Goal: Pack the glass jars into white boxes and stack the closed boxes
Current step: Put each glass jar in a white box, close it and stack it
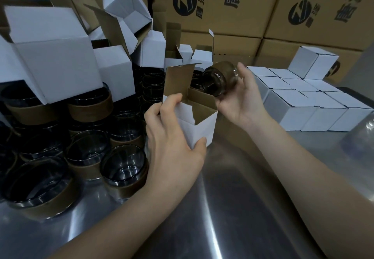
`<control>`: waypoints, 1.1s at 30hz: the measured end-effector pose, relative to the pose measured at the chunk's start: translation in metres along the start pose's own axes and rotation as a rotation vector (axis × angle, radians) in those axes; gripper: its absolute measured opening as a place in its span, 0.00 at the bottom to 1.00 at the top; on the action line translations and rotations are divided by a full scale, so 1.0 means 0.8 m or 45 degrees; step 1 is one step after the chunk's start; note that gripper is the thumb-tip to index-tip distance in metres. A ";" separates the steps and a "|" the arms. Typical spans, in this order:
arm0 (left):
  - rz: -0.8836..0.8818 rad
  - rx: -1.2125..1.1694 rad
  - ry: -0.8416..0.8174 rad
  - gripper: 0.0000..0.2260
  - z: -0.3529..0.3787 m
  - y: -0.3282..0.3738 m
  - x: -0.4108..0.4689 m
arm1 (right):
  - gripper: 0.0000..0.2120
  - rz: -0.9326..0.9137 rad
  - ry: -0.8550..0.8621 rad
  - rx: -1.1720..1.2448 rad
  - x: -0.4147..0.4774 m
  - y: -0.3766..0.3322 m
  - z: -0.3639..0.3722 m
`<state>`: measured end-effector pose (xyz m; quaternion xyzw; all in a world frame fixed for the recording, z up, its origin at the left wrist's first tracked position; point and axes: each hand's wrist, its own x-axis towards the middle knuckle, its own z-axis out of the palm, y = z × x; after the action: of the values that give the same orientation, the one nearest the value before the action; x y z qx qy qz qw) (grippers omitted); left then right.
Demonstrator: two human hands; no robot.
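Observation:
My left hand (174, 135) grips an open white box (200, 125) at the middle of the steel table, thumb at its lower corner and fingers over the top edge. Its brown-lined lid flap stands upright. My right hand (240, 98) holds a dark glass jar (219, 78) with a brown paper band, tilted with its mouth toward the box opening, just above and to the right of it. Several more banded glass jars (123, 167) stand packed together on the left. Closed white boxes (303, 104) lie in rows at the right, one closed box (311, 62) stacked on top.
Open empty white boxes (54, 52) pile up over the jars at the back left. Printed brown cartons (232, 1) form a wall behind. The steel table (232, 198) stretches in front of me. A blurred clear object (360, 135) sits at the right edge.

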<state>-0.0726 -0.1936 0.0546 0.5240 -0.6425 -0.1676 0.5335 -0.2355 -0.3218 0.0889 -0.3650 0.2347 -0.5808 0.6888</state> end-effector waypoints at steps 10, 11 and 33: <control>0.018 -0.014 0.001 0.40 0.000 -0.001 0.000 | 0.28 -0.124 -0.295 -0.227 -0.013 -0.023 0.007; 0.020 -0.019 0.001 0.40 0.000 -0.001 0.001 | 0.31 -0.109 -0.328 -0.217 -0.014 -0.026 0.008; -0.027 -0.178 0.037 0.36 -0.002 0.003 0.006 | 0.28 -0.270 -0.635 -1.189 -0.046 -0.045 0.055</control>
<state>-0.0719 -0.1962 0.0592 0.4945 -0.6159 -0.2101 0.5762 -0.2335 -0.2778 0.1408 -0.7809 0.2590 -0.3767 0.4257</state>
